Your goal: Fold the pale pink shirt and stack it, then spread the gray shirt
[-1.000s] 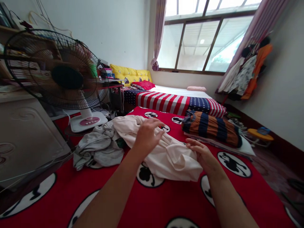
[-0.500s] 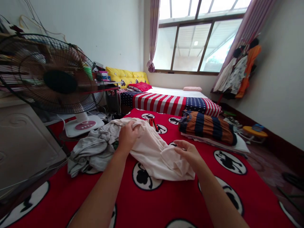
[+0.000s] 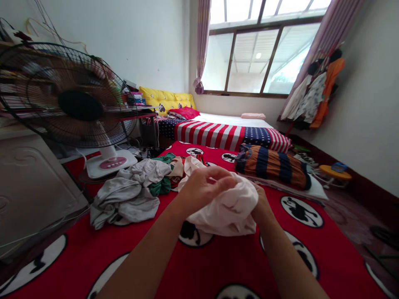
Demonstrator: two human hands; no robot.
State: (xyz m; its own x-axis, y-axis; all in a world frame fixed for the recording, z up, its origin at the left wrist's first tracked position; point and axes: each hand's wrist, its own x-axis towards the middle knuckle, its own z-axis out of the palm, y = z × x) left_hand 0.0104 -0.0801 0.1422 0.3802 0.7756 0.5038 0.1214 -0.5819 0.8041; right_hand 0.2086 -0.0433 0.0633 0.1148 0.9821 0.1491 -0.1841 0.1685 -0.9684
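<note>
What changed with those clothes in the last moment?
The left hand and right hand have gathered the cream cloth into a bunch, drawing it back and uncovering more green cloth beyond it. The grey garment and the fan stayed as they were.

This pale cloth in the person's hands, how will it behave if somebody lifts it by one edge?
The pale cloth garment will probably hang floppy: it bunches into soft folds around the left hand and right hand. It also looks light, judging by its fine creases, and probably not slippery enough to escape the fingers.
</note>
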